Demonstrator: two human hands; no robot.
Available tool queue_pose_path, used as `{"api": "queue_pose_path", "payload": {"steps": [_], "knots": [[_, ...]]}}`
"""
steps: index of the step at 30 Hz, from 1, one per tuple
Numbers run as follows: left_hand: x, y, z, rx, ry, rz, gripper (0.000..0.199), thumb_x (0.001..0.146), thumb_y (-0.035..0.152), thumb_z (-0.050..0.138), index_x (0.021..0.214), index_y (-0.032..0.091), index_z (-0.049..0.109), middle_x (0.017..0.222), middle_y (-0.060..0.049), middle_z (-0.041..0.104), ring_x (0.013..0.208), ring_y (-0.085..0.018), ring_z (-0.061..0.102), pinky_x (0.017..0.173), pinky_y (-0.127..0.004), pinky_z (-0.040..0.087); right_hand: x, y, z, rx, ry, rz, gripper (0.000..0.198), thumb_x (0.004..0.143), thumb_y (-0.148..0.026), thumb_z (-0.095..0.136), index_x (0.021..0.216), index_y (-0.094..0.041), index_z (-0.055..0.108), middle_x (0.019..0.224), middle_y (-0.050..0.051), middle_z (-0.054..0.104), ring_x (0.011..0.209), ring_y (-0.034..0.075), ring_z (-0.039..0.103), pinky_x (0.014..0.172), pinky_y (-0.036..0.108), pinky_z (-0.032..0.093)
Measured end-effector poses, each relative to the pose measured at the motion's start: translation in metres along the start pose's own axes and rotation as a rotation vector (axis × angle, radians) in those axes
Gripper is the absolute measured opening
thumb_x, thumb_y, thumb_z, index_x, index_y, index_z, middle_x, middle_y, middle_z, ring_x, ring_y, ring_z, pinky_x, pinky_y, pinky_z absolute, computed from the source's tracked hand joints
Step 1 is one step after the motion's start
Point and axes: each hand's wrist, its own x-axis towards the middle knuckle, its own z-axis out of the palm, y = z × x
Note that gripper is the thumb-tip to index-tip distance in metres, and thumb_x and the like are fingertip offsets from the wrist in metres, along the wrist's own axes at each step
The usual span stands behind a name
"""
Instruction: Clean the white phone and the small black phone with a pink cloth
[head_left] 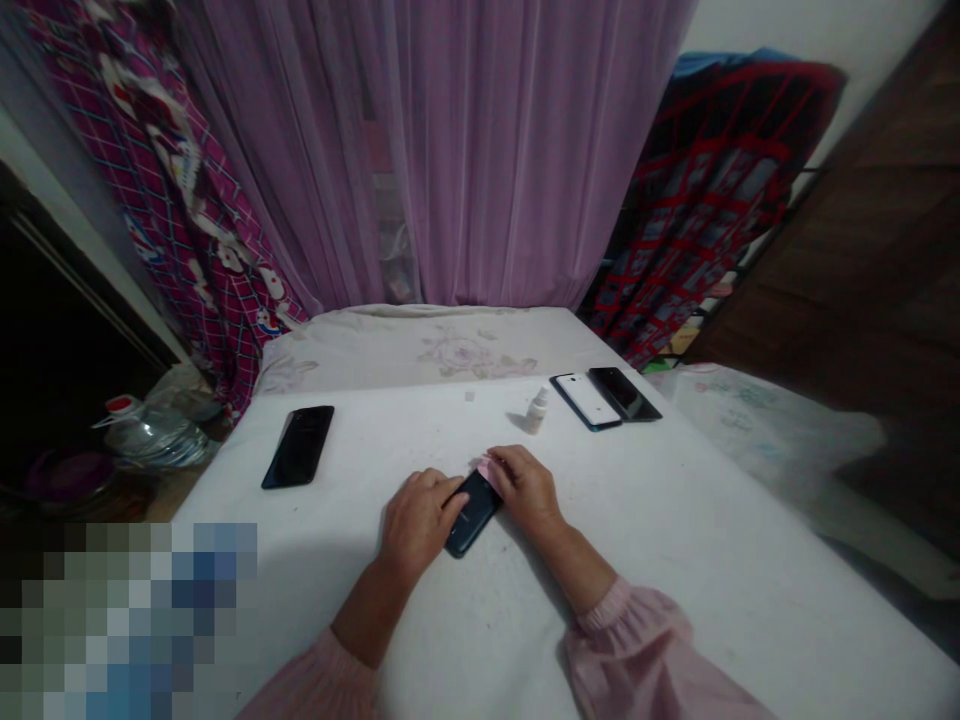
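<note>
A dark blue phone (472, 518) lies at a slant on the white-covered table (480, 640), in front of me. My left hand (421, 515) grips its left side, the thumb resting across its upper surface. With bent fingers, my right hand (527, 485) pinches a small pink cloth (486, 466) against the phone's far end. Part of that end is hidden under the cloth and fingers. Just beyond my right hand stands a small white spray bottle (537, 411), upright and touched by neither hand.
A black phone (298, 447) lies at the left. At the right back are a white phone (589, 398) on a dark one and another black phone (625, 393). A small pale square (469, 397) lies near the back. Purple curtains (480, 150) hang behind the table.
</note>
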Motion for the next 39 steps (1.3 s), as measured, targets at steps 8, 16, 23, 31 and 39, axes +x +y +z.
{"api": "queue_pose_path", "payload": {"steps": [8, 16, 23, 31, 39], "knots": [[-0.038, 0.008, 0.007, 0.083, 0.162, -0.055, 0.057, 0.067, 0.048, 0.081, 0.109, 0.016, 0.062, 0.105, -0.011, 0.065, 0.100, -0.033, 0.058, 0.089, -0.046, 0.044, -0.005, 0.002, 0.007, -0.164, -0.073, -0.021, 0.020, 0.092, -0.021, 0.053, 0.096, -0.021, 0.073, 0.091, 0.007, 0.069, 0.085, 0.019, 0.062, 0.077, 0.029, 0.049], [-0.035, -0.012, 0.016, -0.061, 0.212, 0.029, 0.040, 0.074, 0.035, 0.072, 0.111, 0.022, 0.061, 0.105, -0.007, 0.064, 0.100, -0.029, 0.060, 0.090, -0.046, 0.044, -0.006, -0.014, 0.002, -0.231, -0.141, -0.020, 0.019, 0.091, -0.021, 0.057, 0.093, -0.023, 0.075, 0.090, 0.006, 0.067, 0.085, 0.020, 0.057, 0.074, 0.031, 0.045], [-0.030, -0.025, 0.031, -0.071, 0.227, 0.042, 0.050, 0.071, 0.032, 0.073, 0.119, 0.024, 0.061, 0.137, -0.012, 0.055, 0.130, -0.035, 0.046, 0.109, -0.057, 0.032, -0.015, -0.040, 0.013, -0.178, -0.293, -0.133, 0.024, 0.089, -0.017, 0.056, 0.108, -0.022, 0.070, 0.108, 0.007, 0.072, 0.107, 0.025, 0.057, 0.092, 0.042, 0.040], [-0.029, -0.025, 0.032, -0.080, 0.186, 0.000, 0.051, 0.069, 0.027, 0.073, 0.119, 0.023, 0.060, 0.138, -0.012, 0.056, 0.133, -0.035, 0.045, 0.113, -0.059, 0.029, -0.024, -0.032, 0.013, -0.125, -0.354, -0.089, 0.048, 0.086, -0.006, 0.045, 0.132, -0.018, 0.055, 0.125, 0.012, 0.067, 0.123, 0.024, 0.056, 0.113, 0.052, 0.025], [-0.030, -0.025, 0.025, -0.103, 0.128, 0.012, 0.054, 0.071, 0.025, 0.071, 0.123, 0.023, 0.058, 0.139, -0.011, 0.056, 0.135, -0.035, 0.044, 0.113, -0.062, 0.028, -0.023, -0.004, 0.010, -0.070, -0.155, -0.044, 0.050, 0.087, -0.006, 0.036, 0.130, -0.021, 0.056, 0.119, 0.010, 0.070, 0.114, 0.021, 0.063, 0.108, 0.052, 0.037]]}}
